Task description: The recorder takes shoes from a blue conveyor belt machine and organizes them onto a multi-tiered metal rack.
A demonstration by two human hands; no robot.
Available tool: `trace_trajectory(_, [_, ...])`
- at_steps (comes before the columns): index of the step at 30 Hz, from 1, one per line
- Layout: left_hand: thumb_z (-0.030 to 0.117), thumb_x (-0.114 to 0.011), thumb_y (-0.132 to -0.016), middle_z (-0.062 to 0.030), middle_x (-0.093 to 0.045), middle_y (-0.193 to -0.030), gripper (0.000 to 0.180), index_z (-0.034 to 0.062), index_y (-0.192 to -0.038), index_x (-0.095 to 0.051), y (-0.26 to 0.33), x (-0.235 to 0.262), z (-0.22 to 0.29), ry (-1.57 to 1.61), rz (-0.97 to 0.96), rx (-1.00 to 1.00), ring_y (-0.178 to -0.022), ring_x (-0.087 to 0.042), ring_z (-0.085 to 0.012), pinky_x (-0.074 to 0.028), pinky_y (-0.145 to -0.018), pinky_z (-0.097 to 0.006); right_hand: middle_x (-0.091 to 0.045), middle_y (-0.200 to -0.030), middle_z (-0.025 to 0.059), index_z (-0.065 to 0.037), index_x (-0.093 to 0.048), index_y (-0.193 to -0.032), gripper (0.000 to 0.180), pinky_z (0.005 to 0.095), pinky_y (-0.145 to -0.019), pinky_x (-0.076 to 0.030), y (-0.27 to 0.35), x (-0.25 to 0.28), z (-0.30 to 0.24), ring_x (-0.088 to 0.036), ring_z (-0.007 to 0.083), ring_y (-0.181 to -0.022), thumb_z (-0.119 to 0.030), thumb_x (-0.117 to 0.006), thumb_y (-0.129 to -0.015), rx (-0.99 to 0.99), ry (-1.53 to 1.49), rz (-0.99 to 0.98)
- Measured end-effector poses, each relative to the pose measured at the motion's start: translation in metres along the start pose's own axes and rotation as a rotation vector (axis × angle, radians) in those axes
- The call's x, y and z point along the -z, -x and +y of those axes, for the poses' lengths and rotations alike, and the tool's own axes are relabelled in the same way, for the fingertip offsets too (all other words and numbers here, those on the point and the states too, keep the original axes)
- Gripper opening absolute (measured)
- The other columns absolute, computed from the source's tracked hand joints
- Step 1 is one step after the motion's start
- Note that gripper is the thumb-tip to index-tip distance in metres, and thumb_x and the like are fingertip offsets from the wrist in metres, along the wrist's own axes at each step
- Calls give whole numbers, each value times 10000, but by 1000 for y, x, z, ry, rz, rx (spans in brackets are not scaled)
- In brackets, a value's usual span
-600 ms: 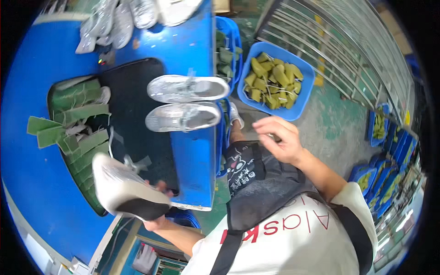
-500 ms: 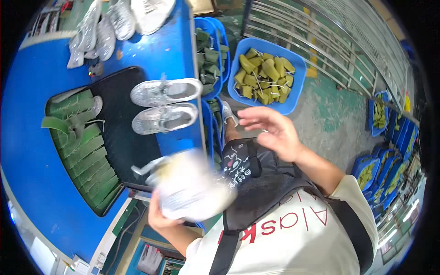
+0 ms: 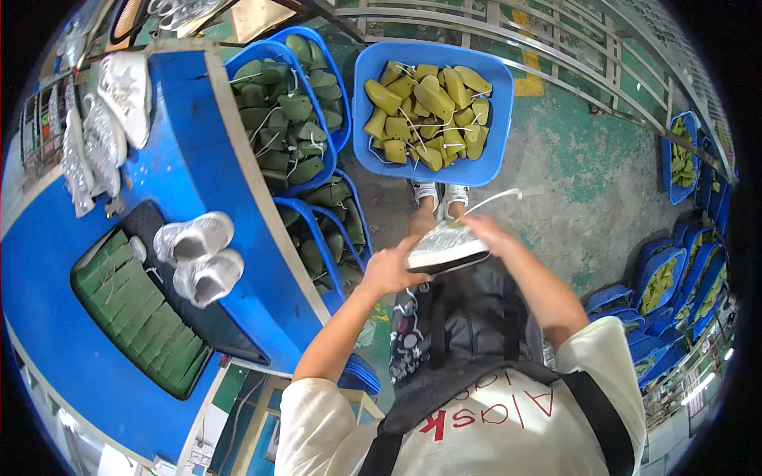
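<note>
Shoe: pale grey-white sneaker with a white rubber sole is held over the person's lap, sole edge turned toward the camera, just below the yellow-filled bin and well apart from the bench.
Left hand: left hand is closed around the near end of the sneaker, fingers curled onto the sole edge; the hold looks firm.
Right hand: right hand sits on the far end of the upper, fingers wrapped over it; how tightly it clamps I cannot tell, since the shoe hides the palm.
Lace: a long white lace trails loose from the shoe toward the floor side.
Snag risk: that free lace could, in my judgement, catch on the rim of the round-cornered blue plastic bin of yellow shoe lasts if the shoe swings forward.
Drop risk: both hands grip only the ends, so a twist could slip the shoe onto the green concrete floor.
Crowding: stacked blue bins of dark green lasts stand just beside the left elbow; a wide arm sweep might knock them.
Bench: the blue worktable carries a pair of silvery sneakers near its edge, beside a black tray of green insoles; a nudge could tip the pair off.
</note>
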State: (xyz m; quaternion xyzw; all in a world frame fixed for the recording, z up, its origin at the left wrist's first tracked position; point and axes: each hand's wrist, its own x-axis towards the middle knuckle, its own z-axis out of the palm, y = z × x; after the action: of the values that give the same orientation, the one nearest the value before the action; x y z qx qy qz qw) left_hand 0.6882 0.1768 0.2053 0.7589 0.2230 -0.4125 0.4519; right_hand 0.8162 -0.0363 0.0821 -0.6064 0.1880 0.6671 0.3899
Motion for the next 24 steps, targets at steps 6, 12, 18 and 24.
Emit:
trace_trajectory(6, [613,-734,-620,-216,-653,-1033,792,160,-1250,-576,20,-26,-38,-95,-232,219,-977,-629,-367,-495,-882,-415,-656,-932,110,75,-620,-1043,403,330,-679,-513,-12,-42,97,-631,178,-796,-284,-653,-865,-406,-201,-156])
trace_trajectory(12, [661,-701,-593,-181,-678,-976,741,74,-1045,-671,-13,-8,-26,-167,-298,214,-918,-648,-361,-508,-827,-420,-682,-884,99,22,-652,-992,333,313,-681,-506,-10,-25,95,-648,183,-736,-280,-528,-930,-425,-237,-139])
trace_trajectory(18, [659,-702,-628,-204,-673,-969,708,80,-1036,-693,67,-1,32,124,-175,238,-916,-651,-331,-493,-830,-404,-673,-1049,91,-22,-583,-1179,434,318,-804,-509,49,-8,22,-648,166,-883,-373,-511,-933,-493,-111,-496])
trace_trajectory(24, [503,-761,-682,-205,-661,-838,574,2,-938,-646,206,88,163,53,-63,143,-828,-657,-351,-515,-716,-403,-565,-1283,112,-10,-463,-1334,518,307,-1015,-408,242,-15,-101,-550,175,-1164,-387,-410,-983,-305,-44,-563])
